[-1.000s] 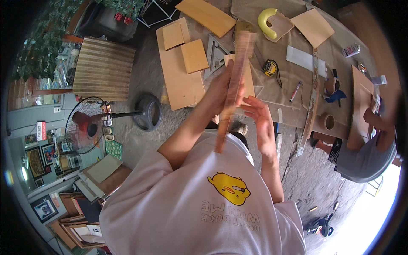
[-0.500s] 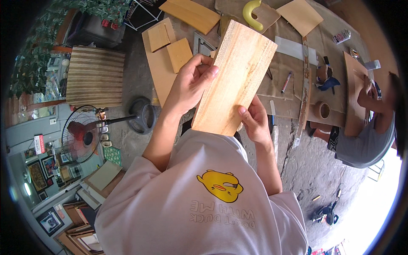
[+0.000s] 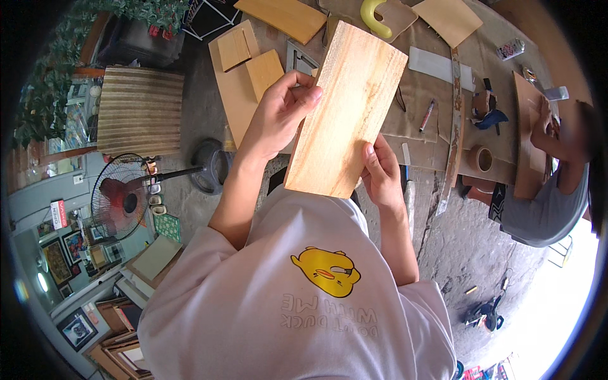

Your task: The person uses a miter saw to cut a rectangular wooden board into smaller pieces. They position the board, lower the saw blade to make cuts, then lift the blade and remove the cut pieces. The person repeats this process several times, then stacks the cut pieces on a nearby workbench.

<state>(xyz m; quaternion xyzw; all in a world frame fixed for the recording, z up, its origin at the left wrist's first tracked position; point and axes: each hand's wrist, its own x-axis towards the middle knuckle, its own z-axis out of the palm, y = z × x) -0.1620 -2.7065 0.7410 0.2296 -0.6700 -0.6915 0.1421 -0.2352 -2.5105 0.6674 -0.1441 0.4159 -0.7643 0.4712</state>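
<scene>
A pale rectangular wooden board (image 3: 351, 114) is held up in front of my chest, tilted with its far end leaning right. My left hand (image 3: 285, 111) grips its left edge, thumb on the upper face and fingers curled behind. Lower down on the right edge, my right hand (image 3: 382, 174) holds it with the thumb along the side; its other fingers are partly hidden by the board. Past my left hand lie smaller wooden blocks (image 3: 265, 71) on a larger flat board (image 3: 221, 82).
The cloth-covered table (image 3: 411, 142) carries a marker (image 3: 427, 116), a long metal straightedge (image 3: 455, 114), a brown tape roll (image 3: 481, 159) and a yellow curved object (image 3: 368, 19). A co-worker (image 3: 544, 202) works at the right. A standing fan (image 3: 126, 197) is at my left.
The board has shifted slightly up and left in view, still in both hands. My right thumb has slid from the board's face toward its right edge.
</scene>
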